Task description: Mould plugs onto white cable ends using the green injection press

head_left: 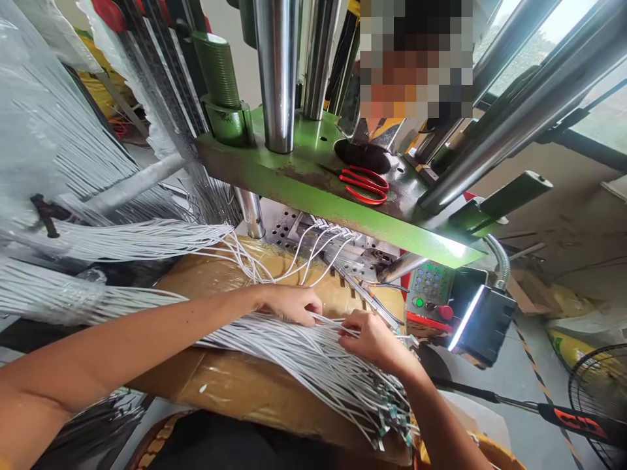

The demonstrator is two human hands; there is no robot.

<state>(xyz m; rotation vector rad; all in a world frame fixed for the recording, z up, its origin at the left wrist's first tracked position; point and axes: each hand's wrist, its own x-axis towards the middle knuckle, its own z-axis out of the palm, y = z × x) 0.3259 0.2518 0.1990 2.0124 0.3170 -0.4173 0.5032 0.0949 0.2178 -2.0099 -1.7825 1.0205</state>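
Our right hand [375, 341] pinches a few strands narrowly between its fingers [353, 324], while our left hand [290, 304] curls its fingers [313, 307] over the same bundle of white cables [304, 349], though we cannot tell if they grip. The bundle lies directly under both hands, its long axis running from beyond our left arm down to the cable ends [392, 418], nearer the right hand. Beneath the fingers sits a taped cardboard box [245, 385]; beyond them, a green machine plate [313, 189] carries red scissors [365, 185].
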